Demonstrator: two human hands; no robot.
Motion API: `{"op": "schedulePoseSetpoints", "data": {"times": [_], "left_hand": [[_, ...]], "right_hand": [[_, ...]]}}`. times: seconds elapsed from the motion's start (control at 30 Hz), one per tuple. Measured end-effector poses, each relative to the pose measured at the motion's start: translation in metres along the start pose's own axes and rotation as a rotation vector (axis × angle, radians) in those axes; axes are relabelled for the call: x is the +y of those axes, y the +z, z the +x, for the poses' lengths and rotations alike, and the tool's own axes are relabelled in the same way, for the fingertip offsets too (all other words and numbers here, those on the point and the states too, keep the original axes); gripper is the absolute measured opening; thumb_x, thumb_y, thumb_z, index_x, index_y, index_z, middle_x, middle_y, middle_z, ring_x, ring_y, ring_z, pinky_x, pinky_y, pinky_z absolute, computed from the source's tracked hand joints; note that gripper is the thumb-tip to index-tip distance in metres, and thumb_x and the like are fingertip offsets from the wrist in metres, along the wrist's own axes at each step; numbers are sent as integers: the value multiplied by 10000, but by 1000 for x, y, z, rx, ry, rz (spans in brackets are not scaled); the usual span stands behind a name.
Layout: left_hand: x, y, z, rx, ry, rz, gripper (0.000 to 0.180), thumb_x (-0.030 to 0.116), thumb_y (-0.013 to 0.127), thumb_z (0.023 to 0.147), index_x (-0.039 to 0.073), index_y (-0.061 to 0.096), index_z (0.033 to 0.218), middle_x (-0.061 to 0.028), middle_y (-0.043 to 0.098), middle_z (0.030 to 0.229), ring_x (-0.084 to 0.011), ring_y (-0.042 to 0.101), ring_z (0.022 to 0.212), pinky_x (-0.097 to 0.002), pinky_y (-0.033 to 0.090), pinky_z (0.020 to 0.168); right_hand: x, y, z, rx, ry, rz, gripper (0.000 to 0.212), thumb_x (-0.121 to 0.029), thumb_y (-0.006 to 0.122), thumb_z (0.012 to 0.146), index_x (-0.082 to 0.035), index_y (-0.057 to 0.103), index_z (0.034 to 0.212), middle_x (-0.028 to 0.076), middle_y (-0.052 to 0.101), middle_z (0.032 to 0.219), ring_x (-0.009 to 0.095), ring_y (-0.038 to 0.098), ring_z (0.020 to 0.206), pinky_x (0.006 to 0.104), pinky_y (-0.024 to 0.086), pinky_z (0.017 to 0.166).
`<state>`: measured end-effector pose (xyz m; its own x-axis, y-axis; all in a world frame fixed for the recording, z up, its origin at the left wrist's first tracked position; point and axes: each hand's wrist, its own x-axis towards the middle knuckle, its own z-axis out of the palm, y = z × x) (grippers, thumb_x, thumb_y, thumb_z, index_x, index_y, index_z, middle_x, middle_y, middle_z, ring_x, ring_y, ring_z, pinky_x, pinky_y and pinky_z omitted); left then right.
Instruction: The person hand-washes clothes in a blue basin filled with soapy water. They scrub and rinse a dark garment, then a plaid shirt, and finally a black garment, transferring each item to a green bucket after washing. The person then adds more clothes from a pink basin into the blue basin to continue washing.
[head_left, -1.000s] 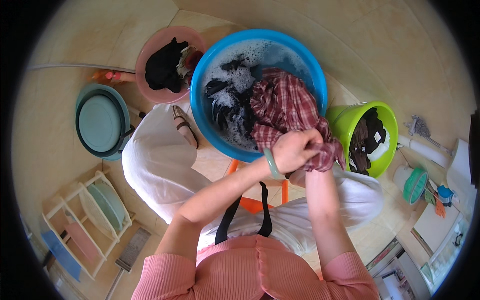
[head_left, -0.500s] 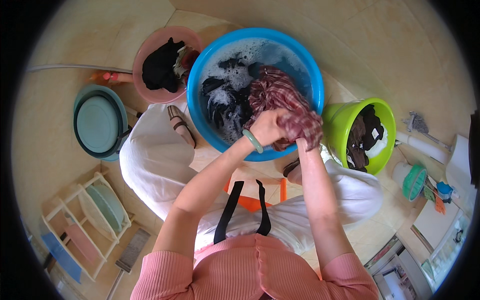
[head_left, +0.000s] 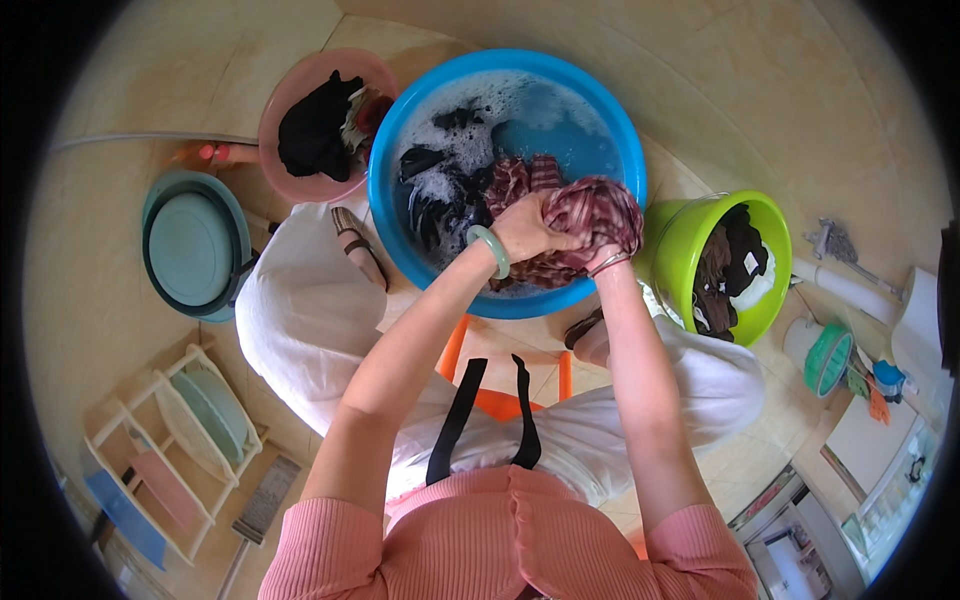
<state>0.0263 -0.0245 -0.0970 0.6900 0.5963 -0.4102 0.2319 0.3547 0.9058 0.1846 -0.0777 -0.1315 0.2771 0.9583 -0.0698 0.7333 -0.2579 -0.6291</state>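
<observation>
A maroon plaid garment point(head_left: 597, 212) is bunched up between my hands over the right side of a large blue basin point(head_left: 384, 200). Its lower folds trail into the soapy water. My left hand point(head_left: 527, 229), with a pale green bangle at the wrist, grips the bunch from the left, thumb towards me. Beneath the bunch on the right is my right hand point(head_left: 606, 258), its fingers mostly hidden by the cloth it holds. Dark wet clothes point(head_left: 440, 205) float among suds in the left part of the basin.
A pink basin point(head_left: 275, 177) with dark clothes stands at the far left. On the right is a lime green bucket point(head_left: 672, 250) holding clothes. Teal basins point(head_left: 190, 245) and a white rack point(head_left: 150, 430) are at the left. Between my legs is an orange stool point(head_left: 495, 403).
The plaid garment has been gathered into a tighter bunch, baring my right wrist and its bracelet. My left hand has shifted slightly left, and more blue water shows behind the cloth.
</observation>
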Motion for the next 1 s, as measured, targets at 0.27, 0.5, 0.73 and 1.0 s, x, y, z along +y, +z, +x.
{"op": "schedulePoseSetpoints", "data": {"times": [0.27,0.5,0.73,1.0], "left_hand": [[1,24,-18,-28,-135,-346,434,134,782,786,-15,630,1163,-85,690,1089,-160,640,996,-305,476,953],[2,-39,-20,412,-244,-618,477,216,743,839,-21,592,1224,-114,677,1133,-205,658,1000,-352,512,917],[-43,-70,-23,564,-532,-148,908,549,773,733,-48,497,1358,-164,590,1296,-272,554,1201,-349,373,1060],[-87,-93,-38,607,-473,-167,988,644,785,671,-75,539,1303,-164,557,1338,-270,531,1232,-338,372,1056]], "right_hand": [[-1,-9,-19,-228,-133,-114,407,-315,611,884,-84,590,1219,94,626,1173,234,583,1083,349,473,927],[-32,-33,-4,-362,558,781,412,-302,509,999,78,654,939,71,649,822,151,534,765,327,442,733],[-105,-141,9,75,345,1388,303,-255,552,989,-35,623,1185,106,650,1182,202,604,1101,373,452,991],[-135,-196,64,124,-75,1134,302,-185,678,911,28,634,1121,78,680,1069,145,627,964,293,470,892]]}}
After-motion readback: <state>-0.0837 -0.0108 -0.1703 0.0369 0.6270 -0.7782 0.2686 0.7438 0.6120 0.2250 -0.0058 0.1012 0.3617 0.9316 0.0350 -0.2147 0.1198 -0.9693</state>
